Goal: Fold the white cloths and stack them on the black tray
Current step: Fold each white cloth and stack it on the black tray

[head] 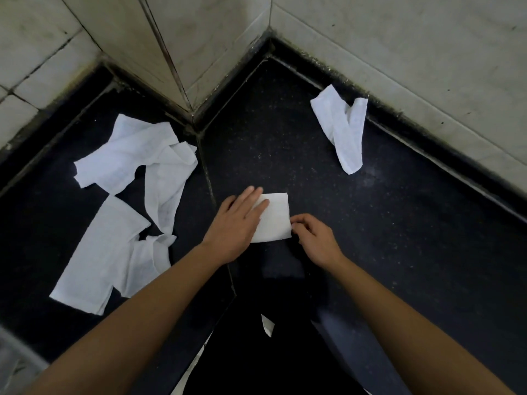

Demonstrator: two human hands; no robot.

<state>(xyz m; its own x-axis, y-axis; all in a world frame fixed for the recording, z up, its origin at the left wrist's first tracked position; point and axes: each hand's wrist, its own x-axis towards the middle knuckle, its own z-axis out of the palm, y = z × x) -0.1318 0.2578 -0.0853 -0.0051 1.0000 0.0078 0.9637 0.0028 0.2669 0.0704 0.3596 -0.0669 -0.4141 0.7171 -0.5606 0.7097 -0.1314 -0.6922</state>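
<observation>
Folded cloth [275, 215], a small white rectangle of several layers, lies flat on the dark speckled counter [370, 238] near its middle, just right of a seam [211, 181] between slabs. The left hand [238, 223] rests on the cloth's left half with fingers straight and together, pressing the layers down. The right hand [315, 238] pinches the cloth's right edge near the lower corner between thumb and curled fingertips. The material appears thin, light and limp, with no stiffness of its own. It is likely to spring open or slide on the smooth stone unless held flat, and a single-corner grip would probably let the layers fan apart. A sounder hold is judged to be across the full thickness at a folded edge, with the other palm flat on top. Unfolded cloths lie around it: a crumpled heap [128, 158] at upper left, a long cloth [97, 260] adjoining it at lower left, and a twisted cloth [342, 129] at upper right, well apart, beside the tiled wall [399, 52]. A small white scrap [267, 325] shows towards the lower edge. The black tray cannot be picked out against the dark surroundings.
</observation>
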